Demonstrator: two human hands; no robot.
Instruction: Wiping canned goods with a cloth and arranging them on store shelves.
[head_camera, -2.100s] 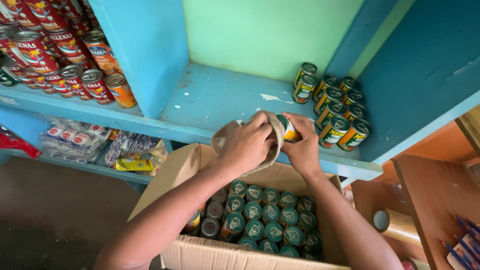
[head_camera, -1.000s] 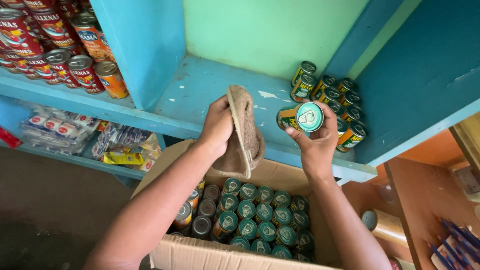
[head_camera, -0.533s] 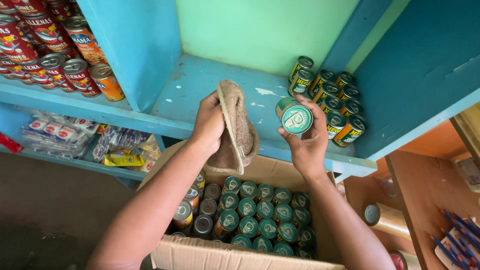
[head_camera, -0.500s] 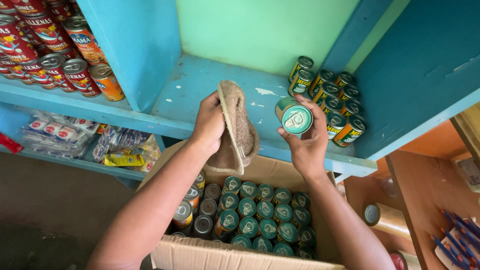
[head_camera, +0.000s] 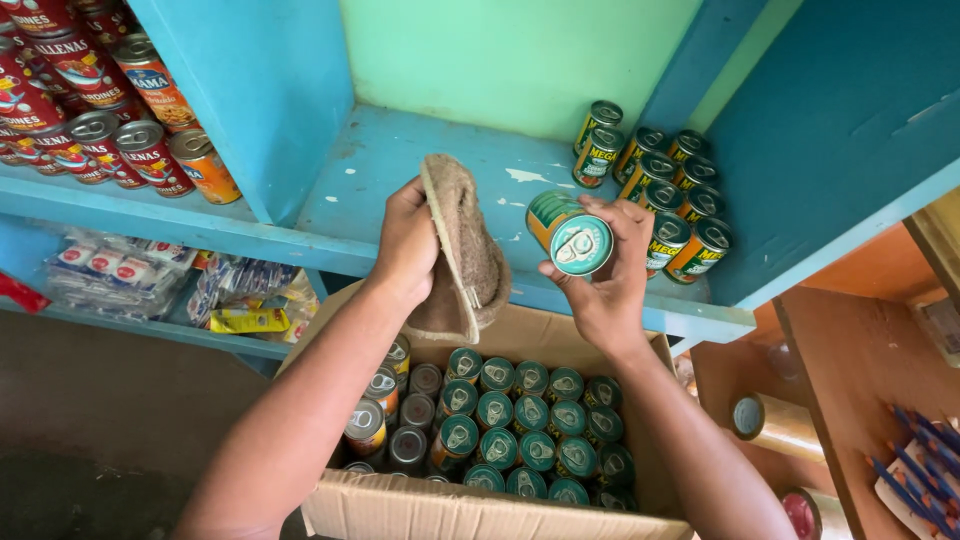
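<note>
While right hand (head_camera: 608, 290) grips green can (head_camera: 570, 232), cloth (head_camera: 462, 250) left.

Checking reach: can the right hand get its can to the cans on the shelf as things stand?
Probably yes. The right hand holds the can just in front of the shelf cans, with nothing between; bare shelf lies beside them.

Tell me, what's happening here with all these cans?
A person stands at a blue shelf over an open cardboard box packed with upright cans. The right hand holds one green can tipped on its side, lid toward the camera. The left hand grips a brown cloth just beside it, not touching the can. A cluster of similar green cans already stands at the shelf's right end, and red cans fill the next compartment to the left.
</note>
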